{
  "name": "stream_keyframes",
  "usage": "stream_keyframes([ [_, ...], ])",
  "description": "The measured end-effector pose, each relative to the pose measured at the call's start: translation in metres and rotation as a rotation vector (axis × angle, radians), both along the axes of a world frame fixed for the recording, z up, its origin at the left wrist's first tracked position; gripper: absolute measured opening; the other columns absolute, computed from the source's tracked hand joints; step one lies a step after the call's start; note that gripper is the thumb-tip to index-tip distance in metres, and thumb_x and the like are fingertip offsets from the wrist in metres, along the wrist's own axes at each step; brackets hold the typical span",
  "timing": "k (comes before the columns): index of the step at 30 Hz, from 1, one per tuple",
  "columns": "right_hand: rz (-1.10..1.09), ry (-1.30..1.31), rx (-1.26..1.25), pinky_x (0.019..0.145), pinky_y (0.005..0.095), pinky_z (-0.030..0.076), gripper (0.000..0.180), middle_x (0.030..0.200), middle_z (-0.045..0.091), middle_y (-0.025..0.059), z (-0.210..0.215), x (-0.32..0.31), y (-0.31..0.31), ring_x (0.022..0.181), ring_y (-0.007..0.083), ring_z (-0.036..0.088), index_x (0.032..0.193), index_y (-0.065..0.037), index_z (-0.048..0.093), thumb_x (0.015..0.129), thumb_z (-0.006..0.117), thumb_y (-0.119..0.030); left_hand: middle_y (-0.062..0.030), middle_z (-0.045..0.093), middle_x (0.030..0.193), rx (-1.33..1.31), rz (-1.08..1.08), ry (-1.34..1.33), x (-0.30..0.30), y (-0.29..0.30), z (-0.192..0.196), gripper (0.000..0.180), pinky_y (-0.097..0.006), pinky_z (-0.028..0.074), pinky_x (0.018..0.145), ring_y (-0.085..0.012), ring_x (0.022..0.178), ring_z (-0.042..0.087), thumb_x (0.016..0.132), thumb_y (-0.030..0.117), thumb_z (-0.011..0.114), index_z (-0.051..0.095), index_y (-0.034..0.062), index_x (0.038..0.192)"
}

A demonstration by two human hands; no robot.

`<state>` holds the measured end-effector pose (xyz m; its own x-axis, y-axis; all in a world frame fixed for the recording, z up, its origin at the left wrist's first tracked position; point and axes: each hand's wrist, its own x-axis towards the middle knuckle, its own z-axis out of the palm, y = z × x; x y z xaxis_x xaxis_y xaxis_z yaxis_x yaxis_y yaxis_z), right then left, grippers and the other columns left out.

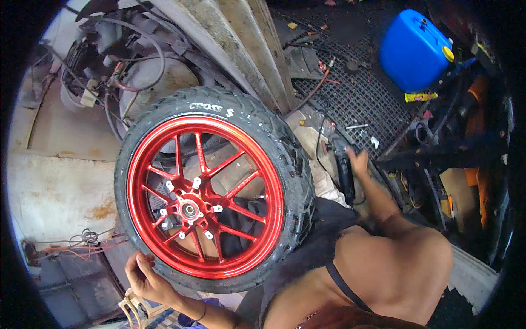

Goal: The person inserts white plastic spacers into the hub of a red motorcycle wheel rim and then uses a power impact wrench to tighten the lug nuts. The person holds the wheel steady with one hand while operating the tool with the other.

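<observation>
A stained, pale wall (60, 189) fills the left side of the workshop, and a black perforated mat (364, 112) covers much of the floor at the upper right, with small scraps scattered over it. A grimy machine (164, 74) with a rounded body and looping hoses stands at the upper left, beside one thick, pale post (235, 41) that runs down behind the wheel (189, 209). That wheel, a red rim inside a black, knobbly tyre, sits in the middle, close before the person's body, its face turned toward the camera. It lies just beyond the left hand (147, 279), which is at the tyre's lower left edge with its fingers curled; whether they press on the rubber or only hover next to it, I cannot tell. The right hand (359, 163) is apart from the wheel, out to its right, at the upper end of a black, cylindrical tool (344, 174); I cannot tell whether its fingers close around it. Counted by size, there is one wheel, one blue jerrycan (413, 52) at the mat's far right, one such black tool, one yellow packet (421, 97) just below the jerrycan, one yellow cap (448, 54) on the jerrycan, and six pale tabs (217, 209) ringing the wheel's hub.
</observation>
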<state>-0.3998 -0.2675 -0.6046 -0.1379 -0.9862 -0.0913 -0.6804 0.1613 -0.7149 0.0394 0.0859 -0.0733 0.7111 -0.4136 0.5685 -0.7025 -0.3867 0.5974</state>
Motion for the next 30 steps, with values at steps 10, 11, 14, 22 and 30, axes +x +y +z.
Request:
stream_keyframes([
  [10,0.255,0.145,0.597,0.086,0.0408,0.052,0.082,0.111,0.065,0.0259,0.051,0.057,0.040,0.103,0.0367,0.065,0.111,0.007,0.060,0.053,0.084,-0.045,-0.0111,0.067,0.078,-0.087,-0.177,0.063,-0.071,-0.018,0.010,0.014,-0.026,0.048,0.064,-0.0168,0.069,0.063,0.082,0.004,0.070,0.067,-0.0047,0.092],
  [11,0.240,0.026,0.670,0.083,0.0408,0.053,0.073,0.105,0.066,0.0217,0.047,0.061,0.037,0.095,0.0339,0.066,0.109,0.006,0.061,0.057,0.083,-0.041,-0.0109,0.068,0.078,-0.014,-0.188,0.002,-0.074,-0.012,0.006,0.012,-0.026,0.048,0.064,-0.0179,0.067,0.063,0.079,0.002,0.071,0.069,-0.0028,0.090],
  [14,0.041,-0.573,0.652,0.070,0.0419,0.050,0.049,0.084,0.064,0.0119,0.048,0.012,-0.004,0.079,0.0262,0.062,0.097,0.003,0.064,0.065,0.078,-0.031,-0.0089,0.069,0.079,-0.028,-0.476,0.143,-0.099,-0.043,0.013,0.016,-0.026,0.051,0.061,-0.0136,0.066,0.064,0.079,0.002,0.073,0.069,-0.0026,0.093],
  [22,0.327,-1.297,0.295,0.072,0.0376,0.056,0.046,0.094,0.065,0.0112,0.291,0.054,-0.002,0.081,0.0236,0.065,0.115,-0.001,0.056,0.086,0.066,-0.035,-0.0116,0.064,0.089,0.045,-0.866,0.323,-0.155,-0.077,-0.032,0.038,-0.033,0.054,0.069,-0.0232,0.080,0.067,0.083,0.021,0.077,0.061,0.0001,0.110],
  [30,0.768,-1.662,0.073,0.073,0.0424,0.060,0.075,0.105,0.063,0.0158,0.488,0.131,0.041,0.089,0.0262,0.067,0.125,0.003,0.048,0.087,0.058,-0.061,-0.0294,0.047,0.136,0.205,-0.954,0.463,-0.196,-0.126,-0.031,0.110,-0.042,0.051,0.096,-0.0360,0.119,0.057,0.076,0.039,0.083,0.013,-0.0061,0.147],
])
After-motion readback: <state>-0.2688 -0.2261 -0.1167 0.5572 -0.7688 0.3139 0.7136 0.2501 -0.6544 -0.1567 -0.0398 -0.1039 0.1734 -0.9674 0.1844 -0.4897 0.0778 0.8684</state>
